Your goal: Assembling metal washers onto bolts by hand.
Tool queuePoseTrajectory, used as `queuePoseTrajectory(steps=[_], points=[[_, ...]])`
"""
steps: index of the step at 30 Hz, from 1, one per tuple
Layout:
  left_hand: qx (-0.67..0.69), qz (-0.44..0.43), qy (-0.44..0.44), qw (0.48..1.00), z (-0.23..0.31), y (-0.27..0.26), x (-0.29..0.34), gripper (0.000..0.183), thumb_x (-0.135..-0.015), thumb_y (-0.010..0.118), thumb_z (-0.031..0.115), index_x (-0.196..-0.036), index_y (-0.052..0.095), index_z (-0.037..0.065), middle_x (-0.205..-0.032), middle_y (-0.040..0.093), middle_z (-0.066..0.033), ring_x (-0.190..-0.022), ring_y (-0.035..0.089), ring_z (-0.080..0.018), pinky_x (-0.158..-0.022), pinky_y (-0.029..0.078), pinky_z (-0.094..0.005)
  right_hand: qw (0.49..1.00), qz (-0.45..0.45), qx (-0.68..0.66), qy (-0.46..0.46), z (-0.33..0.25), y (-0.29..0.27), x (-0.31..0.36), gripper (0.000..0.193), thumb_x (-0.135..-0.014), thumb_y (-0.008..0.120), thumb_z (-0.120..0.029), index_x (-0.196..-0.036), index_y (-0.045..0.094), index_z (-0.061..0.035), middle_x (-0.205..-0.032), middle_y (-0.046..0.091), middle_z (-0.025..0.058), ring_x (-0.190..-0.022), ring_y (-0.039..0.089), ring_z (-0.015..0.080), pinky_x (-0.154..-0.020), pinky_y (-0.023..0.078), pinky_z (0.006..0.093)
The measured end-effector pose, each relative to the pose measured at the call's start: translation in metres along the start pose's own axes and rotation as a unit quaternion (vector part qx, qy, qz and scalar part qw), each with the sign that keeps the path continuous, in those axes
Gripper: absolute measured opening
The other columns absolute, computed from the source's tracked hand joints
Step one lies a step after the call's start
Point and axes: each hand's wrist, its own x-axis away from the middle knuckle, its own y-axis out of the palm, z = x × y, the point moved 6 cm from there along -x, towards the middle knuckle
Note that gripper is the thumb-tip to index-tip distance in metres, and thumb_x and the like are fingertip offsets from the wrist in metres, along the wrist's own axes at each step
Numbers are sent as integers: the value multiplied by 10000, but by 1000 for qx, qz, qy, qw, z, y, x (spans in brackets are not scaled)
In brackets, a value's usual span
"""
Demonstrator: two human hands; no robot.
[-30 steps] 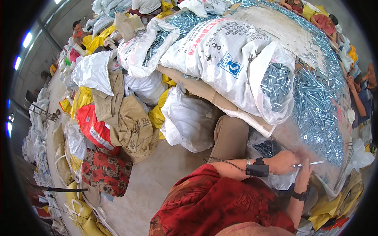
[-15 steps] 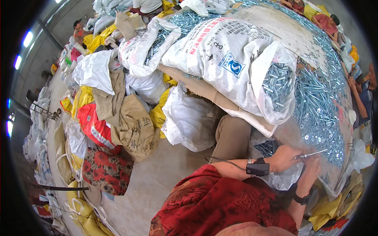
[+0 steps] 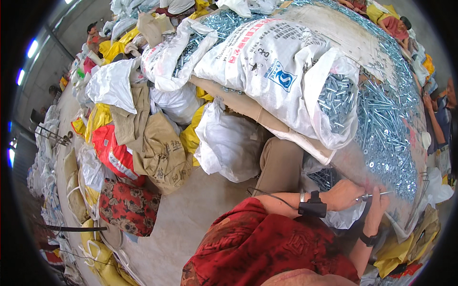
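Low at the right of the head view, my two hands meet over the table's near edge. My left hand (image 3: 341,194) is closed round one end of a thin silvery bolt (image 3: 387,192), with a thicker sleeve-like part near the fingers. Pinching the same bolt further along is my right hand (image 3: 378,206), fingertips closed on it. Its tip sticks out to the right. Below the hands hangs a white plastic bag (image 3: 347,215). Beside my left hand, an opening holds dark metal bolts (image 3: 322,178). Loose washers (image 3: 389,167) lie just beyond the hands.
Long bolts (image 3: 381,114) heap along the table's right side. A big white woven sack (image 3: 257,66) lies on the table, its mouth full of metal sleeves (image 3: 337,102). Sacks and a floral cushion (image 3: 129,207) are at the left. Other people sit around the table.
The bolt has swung from tilting upward to nearly level. My right hand has risen slightly along it, and its fingers now pinch the bolt. The left hand keeps its grip.
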Motion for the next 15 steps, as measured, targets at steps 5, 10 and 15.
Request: queuePoseTrajectory(steps=[5, 10, 15], points=[[-23, 20, 16, 999, 2, -7, 4, 180, -794, 686, 164, -831, 588, 18, -717, 604, -189, -680, 624, -397, -611, 487, -482, 997, -27, -19, 67, -1, 4, 6, 297, -977, 570, -138, -708, 469, -63, -638, 405, -60, -571, 368, 43, -514, 295, 227], [-102, 20, 50, 993, 14, -11, 10, 188, -795, 686, 183, -840, 601, 22, -707, 602, -183, -660, 630, -370, -581, 500, -449, 988, -84, 128, 16, 3, -3, 10, 346, -972, 572, -137, -660, 436, -73, -601, 409, -60, -545, 391, 46, -489, 291, 231], [30, 19, 126, 991, 22, -10, -3, 150, -772, 703, 176, -837, 652, 51, -670, 610, -157, -627, 626, -323, -581, 502, -407, 988, -123, 26, 85, -17, -3, 35, 328, -945, 603, -151, -657, 469, -68, -585, 449, -37, -528, 406, 55, -470, 291, 257]])
